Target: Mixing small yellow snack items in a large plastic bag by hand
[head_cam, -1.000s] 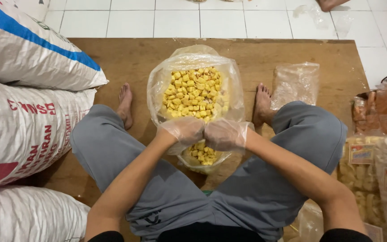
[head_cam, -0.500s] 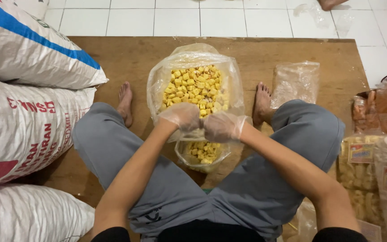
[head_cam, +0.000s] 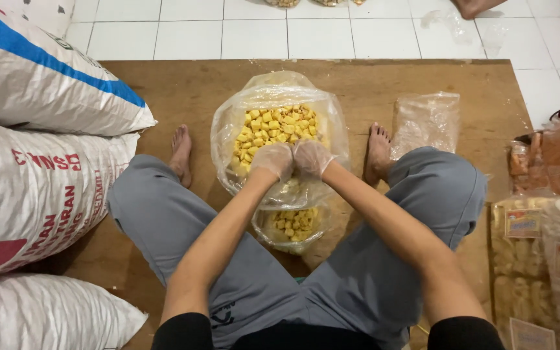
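Gloved left hand (head_cam: 272, 160) and right hand (head_cam: 312, 157) meet, fingers clenched on the neck of a small clear plastic bag of yellow cubes (head_cam: 293, 223). Behind them sits a large open clear bag of yellow cubes (head_cam: 279, 128); white woven sacks (head_cam: 40, 194) crowd the left side.

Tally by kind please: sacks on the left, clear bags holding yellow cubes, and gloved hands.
White sacks: 3 (top, middle, bottom)
Clear bags of yellow cubes: 2 (big bag, small bag)
Gloved hands: 2 (left hand, right hand)
Total: 7
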